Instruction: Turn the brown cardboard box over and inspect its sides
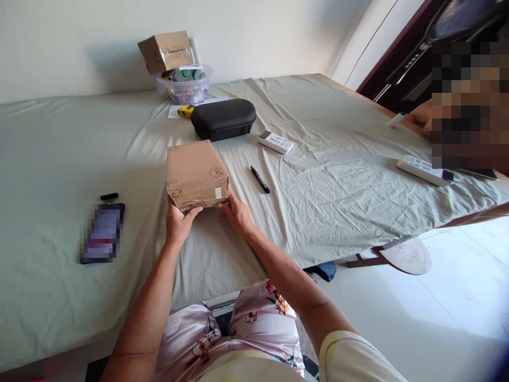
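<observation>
A brown cardboard box [194, 167] with pen scribbles on its corners and a small patterned label is in front of me. My left hand [178, 220] grips its near left corner, the thumb along the near side. At the near right corner my right hand [237, 213] holds the same box, its fingers partly hidden beneath. The near end looks slightly raised from the cloth, though I cannot tell for certain. To the right of the box lies a black marker pen [260, 179].
Behind the box sit a black zip case [223, 119], a yellow object [185, 111] and a plastic tub [185, 87] topped by another carton [167, 50]. White devices [276, 142] lie rightward, near another person [421, 119]. A phone [102, 233] is at left. A round stool [408, 255] stands below.
</observation>
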The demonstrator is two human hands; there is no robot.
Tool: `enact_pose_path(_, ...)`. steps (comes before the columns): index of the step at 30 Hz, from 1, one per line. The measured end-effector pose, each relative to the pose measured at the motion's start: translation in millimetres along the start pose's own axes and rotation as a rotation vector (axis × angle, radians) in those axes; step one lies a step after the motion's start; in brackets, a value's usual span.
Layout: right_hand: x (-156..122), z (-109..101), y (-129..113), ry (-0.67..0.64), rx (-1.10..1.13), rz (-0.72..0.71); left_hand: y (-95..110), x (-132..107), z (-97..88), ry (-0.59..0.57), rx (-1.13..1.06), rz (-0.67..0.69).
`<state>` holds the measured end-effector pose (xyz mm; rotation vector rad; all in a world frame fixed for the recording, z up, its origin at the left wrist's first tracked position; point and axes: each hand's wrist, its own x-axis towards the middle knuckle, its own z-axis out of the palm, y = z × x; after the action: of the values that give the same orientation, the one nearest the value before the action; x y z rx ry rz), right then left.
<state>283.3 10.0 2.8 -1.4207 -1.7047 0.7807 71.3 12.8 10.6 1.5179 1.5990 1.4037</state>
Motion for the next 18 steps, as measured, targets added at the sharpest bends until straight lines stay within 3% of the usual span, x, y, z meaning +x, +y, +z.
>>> enact_pose_path(9,-1,-9,-7,-0.053,0.046,0.022,-3,3,-4.3,-0.034,0.036,-0.043)
enact_pose_path(18,1,-22,-5,0.003,0.038,-0.045,-20,10,-10.8,0.003,0.1,0.003)
